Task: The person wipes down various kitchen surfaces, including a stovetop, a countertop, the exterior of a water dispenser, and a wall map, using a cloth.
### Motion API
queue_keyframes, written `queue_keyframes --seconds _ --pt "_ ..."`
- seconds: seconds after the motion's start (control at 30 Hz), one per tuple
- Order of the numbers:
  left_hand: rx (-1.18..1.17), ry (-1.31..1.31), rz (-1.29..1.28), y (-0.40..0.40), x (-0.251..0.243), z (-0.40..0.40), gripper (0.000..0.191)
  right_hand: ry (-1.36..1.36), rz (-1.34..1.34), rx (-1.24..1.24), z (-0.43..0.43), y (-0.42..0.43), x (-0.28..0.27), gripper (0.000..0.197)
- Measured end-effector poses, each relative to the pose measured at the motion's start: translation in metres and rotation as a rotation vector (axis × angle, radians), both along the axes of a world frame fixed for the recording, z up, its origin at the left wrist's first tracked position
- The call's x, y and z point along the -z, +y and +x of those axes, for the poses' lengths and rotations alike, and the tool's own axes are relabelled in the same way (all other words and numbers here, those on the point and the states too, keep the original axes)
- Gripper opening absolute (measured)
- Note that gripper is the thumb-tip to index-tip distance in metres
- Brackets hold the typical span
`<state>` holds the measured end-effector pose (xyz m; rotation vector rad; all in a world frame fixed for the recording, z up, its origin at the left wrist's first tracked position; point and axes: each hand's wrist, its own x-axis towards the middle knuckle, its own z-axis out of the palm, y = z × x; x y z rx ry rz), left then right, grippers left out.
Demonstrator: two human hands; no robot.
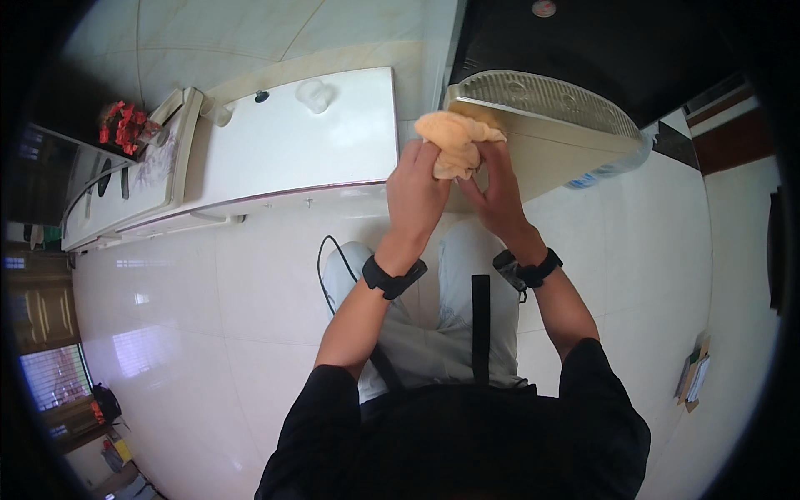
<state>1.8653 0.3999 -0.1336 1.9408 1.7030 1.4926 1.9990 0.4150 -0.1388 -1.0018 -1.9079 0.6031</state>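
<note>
A crumpled pale orange cloth [455,144] is bunched up between my two hands, in front of a beige appliance-like box [544,144] with a ribbed, clear-looking top. My left hand [417,184] grips the cloth from its left side. On its right side, the fingers of my right hand [501,187] close on the same cloth. Both wrists wear black straps with small devices. Whether the cloth touches the box cannot be told.
A long white counter [294,150] at the left holds a clear plastic cup [315,95], a small dark object [261,96] and red flowers [123,127]. Beside the box lies a plastic bottle [609,170]. A black cable [320,262] loops by my knee.
</note>
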Motion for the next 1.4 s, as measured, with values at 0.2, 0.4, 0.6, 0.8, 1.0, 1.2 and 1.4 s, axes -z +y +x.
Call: queue_keyframes --seconds 0.2,0.4,0.6,0.8,1.0,1.2,1.4 --pt "0.004 0.020 0.165 0.007 -0.030 0.015 0.032 0.062 0.245 0.050 0.011 0.009 -0.014 0.052" --pt "0.089 0.059 0.158 0.010 -0.022 0.034 0.037 0.074 0.199 0.060 0.036 0.011 0.000 0.054" --pt "0.139 0.096 0.041 0.008 0.007 0.023 0.035 0.065 0.065 0.061 0.030 0.003 0.026 0.050" --pt "0.078 -0.115 -0.052 0.001 0.023 0.002 0.028 -0.027 -0.005 -0.004 0.002 -0.002 0.026 0.044" --pt "0.027 -0.123 0.164 0.010 -0.011 0.017 0.037 0.006 0.278 0.056 0.014 0.008 -0.006 0.056" --pt "0.162 0.039 0.268 0.020 -0.030 0.081 0.041 0.112 0.381 0.237 0.077 0.013 -0.004 0.052" --pt "0.366 0.013 0.129 0.026 -0.005 0.117 0.041 0.169 0.179 0.319 0.118 0.008 0.029 0.050"
